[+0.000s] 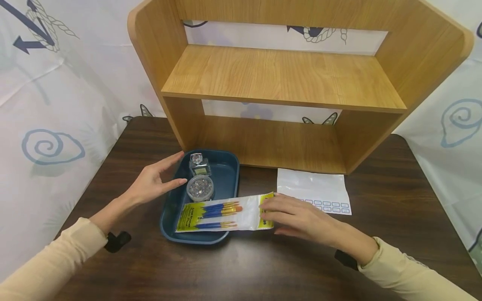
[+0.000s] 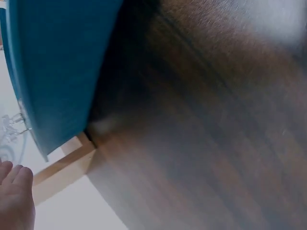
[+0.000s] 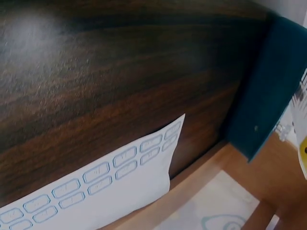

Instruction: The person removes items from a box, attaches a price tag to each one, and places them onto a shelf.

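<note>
A clear packet of paint brushes (image 1: 220, 213) with yellow ends and blue-handled brushes lies slanted across the front of a dark blue tray (image 1: 162, 228), its right end past the rim. My right hand (image 1: 301, 217) grips that end, fingers over the top, thumb lower down. The packet's yellow end (image 3: 303, 148) shows at the edge of the right wrist view. At the tray's left side, my left hand (image 1: 152, 182) is spread, thumb near a round clear jar of silvery bits (image 1: 200, 188). Behind the jar is a glass bottle with a faceted stopper (image 1: 199, 164).
A two-level wooden shelf (image 1: 282, 77) stands at the back of the dark wooden table (image 1: 263, 267). In front of its right side lies a white sheet with blue-framed labels (image 1: 312, 186), partly behind my right hand. Patterned white cloth (image 1: 52, 104) hangs around the table.
</note>
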The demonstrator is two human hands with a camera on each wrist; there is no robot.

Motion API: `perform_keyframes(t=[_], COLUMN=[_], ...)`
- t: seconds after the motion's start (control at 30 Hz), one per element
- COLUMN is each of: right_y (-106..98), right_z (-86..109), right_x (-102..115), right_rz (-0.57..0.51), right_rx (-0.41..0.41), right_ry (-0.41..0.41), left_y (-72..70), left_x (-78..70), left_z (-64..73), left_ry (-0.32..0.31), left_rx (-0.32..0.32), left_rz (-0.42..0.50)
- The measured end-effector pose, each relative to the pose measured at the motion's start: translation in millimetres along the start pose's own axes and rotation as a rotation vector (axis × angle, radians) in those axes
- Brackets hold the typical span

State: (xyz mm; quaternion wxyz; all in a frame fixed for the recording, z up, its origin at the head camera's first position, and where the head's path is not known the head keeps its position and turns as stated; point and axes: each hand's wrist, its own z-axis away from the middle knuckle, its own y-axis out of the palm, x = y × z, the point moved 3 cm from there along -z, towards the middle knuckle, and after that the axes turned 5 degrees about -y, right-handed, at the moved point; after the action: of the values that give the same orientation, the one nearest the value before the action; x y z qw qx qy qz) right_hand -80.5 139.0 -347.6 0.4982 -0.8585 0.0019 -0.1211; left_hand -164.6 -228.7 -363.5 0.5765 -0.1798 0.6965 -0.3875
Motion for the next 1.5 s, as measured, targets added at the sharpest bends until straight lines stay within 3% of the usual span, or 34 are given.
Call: perform_keyframes(t=[0.17,0.33,0.6,0.97,1.17,1.4,1.5], right_y=[4.2,6.4,7.9,3.9,-1.1,-11.3,-16.0], right_z=[-1.8,-3.5,-5.0,10.7,24.6,44.0,58.4], right_x=[1.6,2.3,2.6,2.3,2.4,3.1,3.0], right_rz=[0.002,0.023,0.066,-0.032,-0.073,-0.109,-0.132], right_rx=[-0.018,-0.049,-0.092,-0.136,-0.19,-0.275,-0.258], right_ry=[-0.01,-0.024,-0.01,0.147,0.173,0.126,0.178], left_y=[2.2,3.3,6.5,8.8,9.9,9.9,10.2], left_x=[12.2,19.1,22.2,23.5,25.2,27.1,27.3], left_z=[-1.1,-2.6,-1.3,-1.9,-3.0,-3.6,-4.0], left_ry=[-0.127,-0.204,-0.239,-0.281,-0.312,-0.313,-0.301], left_rx=[0.019,0.027,0.043,0.036,0.03,0.014,0.014], left_rz=[0.152,0.272,0.386,0.387,0.387,0.374,0.386])
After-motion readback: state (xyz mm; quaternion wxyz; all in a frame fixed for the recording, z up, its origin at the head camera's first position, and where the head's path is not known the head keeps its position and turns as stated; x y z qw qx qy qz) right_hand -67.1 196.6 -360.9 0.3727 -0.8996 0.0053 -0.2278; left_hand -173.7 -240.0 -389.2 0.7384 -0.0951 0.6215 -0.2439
